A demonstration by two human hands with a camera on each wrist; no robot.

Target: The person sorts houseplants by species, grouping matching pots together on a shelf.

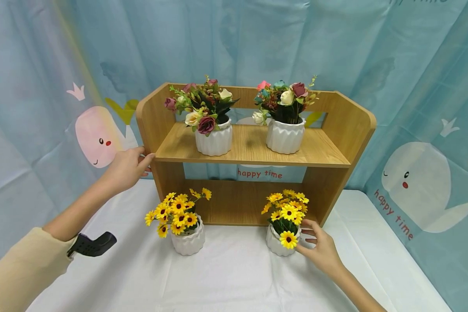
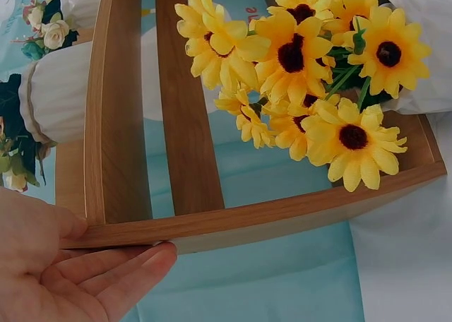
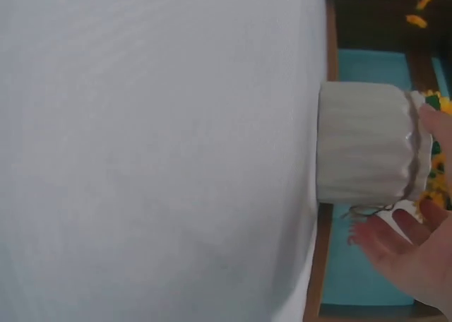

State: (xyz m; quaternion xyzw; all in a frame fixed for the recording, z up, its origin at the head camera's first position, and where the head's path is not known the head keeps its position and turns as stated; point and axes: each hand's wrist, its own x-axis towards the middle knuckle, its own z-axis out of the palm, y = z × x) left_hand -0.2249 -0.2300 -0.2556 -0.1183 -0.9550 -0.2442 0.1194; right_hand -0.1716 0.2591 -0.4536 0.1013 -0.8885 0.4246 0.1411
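In the head view, the left hand (image 1: 129,168) pinches the shelf's (image 1: 250,145) side panel (image 1: 145,119); the right hand (image 1: 323,248) curves about a white pot (image 1: 274,243) on the table (image 1: 226,281), just before the shelf.

Left wrist: thumb and fingers straddle the panel's edge; a tug could topple the upper pots (image 1: 213,141).

Right wrist: thumb at the rim; I can't tell whether that grip pinches. A one-sided hold might tip it.
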